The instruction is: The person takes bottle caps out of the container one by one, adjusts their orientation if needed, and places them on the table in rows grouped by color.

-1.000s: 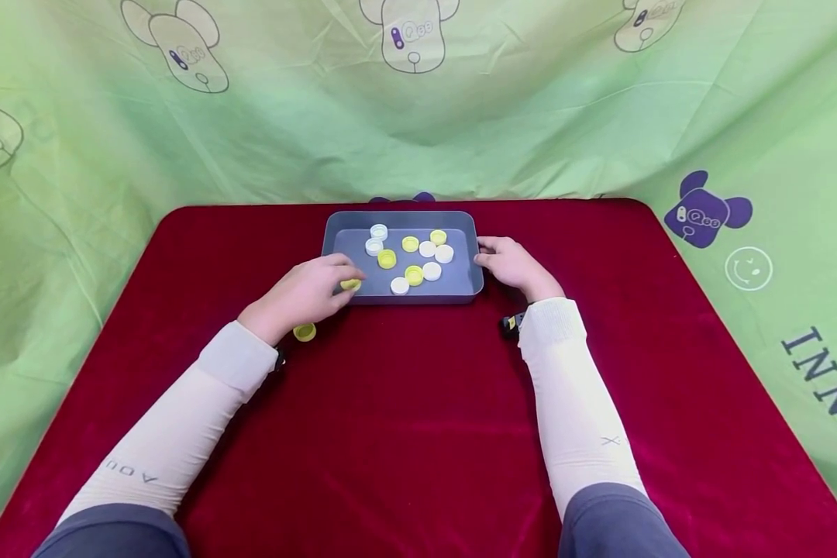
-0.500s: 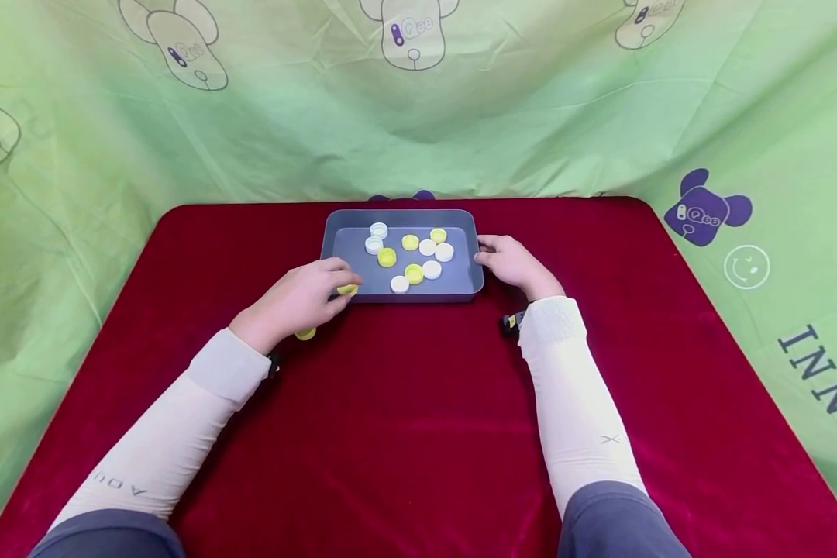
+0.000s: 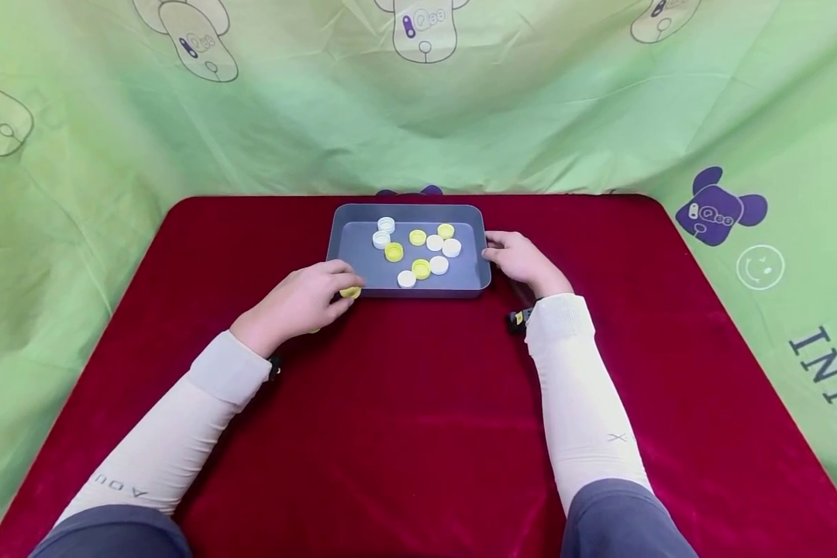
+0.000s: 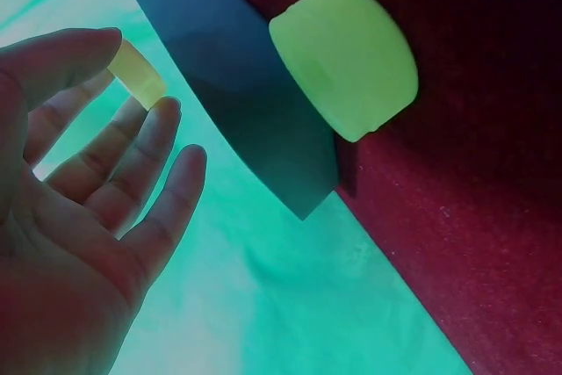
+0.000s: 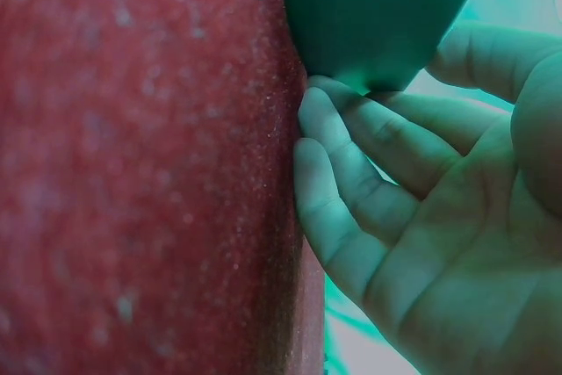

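Note:
A dark grey tray (image 3: 352, 260) near the table's far edge holds several white caps (image 3: 451, 247) and yellow caps (image 3: 394, 252). At its front left corner, my left hand (image 3: 300, 302) pinches a yellow bottle cap (image 4: 139, 75) between thumb and fingers, overlapping the front rim in the head view. Another yellow cap (image 4: 347, 59) lies on the cloth just outside the tray, mostly hidden behind the left hand in the head view. My right hand (image 3: 523, 262) touches the tray's right wall from outside, thumb and loosely extended fingers (image 5: 320, 169) along it.
Dark red cloth (image 3: 404, 403) covers the table. A green printed curtain (image 3: 307, 116) hangs behind it and on both sides. A small black device (image 3: 518, 320) sits at the right wrist.
My left hand has drawn slightly left and towards me with the pinched cap, from inside the tray to its front rim. The right hand stays at the tray. The head view has shifted slightly.

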### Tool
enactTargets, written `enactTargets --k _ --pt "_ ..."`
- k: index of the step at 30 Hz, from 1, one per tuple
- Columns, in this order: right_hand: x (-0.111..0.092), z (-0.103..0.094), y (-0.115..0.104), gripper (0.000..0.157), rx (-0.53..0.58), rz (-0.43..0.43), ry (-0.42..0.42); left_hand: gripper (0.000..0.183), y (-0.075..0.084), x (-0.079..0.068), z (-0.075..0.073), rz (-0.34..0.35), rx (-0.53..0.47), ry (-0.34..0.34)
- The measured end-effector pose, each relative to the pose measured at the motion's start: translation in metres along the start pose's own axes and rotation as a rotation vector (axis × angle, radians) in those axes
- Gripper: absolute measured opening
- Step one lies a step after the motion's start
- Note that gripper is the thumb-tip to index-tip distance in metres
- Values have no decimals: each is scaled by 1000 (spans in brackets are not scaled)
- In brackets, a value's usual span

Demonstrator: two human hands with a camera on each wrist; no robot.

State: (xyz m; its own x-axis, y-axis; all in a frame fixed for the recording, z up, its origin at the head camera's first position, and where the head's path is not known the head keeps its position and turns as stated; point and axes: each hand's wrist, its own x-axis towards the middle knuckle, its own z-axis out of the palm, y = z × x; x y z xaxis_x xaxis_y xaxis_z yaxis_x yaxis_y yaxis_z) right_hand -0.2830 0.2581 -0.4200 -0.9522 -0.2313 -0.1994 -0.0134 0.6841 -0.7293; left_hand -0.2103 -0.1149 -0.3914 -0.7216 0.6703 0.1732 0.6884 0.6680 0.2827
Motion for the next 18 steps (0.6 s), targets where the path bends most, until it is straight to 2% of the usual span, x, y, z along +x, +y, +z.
enactTargets --k 9,18 --pt "-2 1 -2 54 -11 -5 -1 24 -3 -9 7 -1 -5 22" --pt "-1 1 -1 54 -6 -2 3 25 -2 -15 12 11 -19 10"
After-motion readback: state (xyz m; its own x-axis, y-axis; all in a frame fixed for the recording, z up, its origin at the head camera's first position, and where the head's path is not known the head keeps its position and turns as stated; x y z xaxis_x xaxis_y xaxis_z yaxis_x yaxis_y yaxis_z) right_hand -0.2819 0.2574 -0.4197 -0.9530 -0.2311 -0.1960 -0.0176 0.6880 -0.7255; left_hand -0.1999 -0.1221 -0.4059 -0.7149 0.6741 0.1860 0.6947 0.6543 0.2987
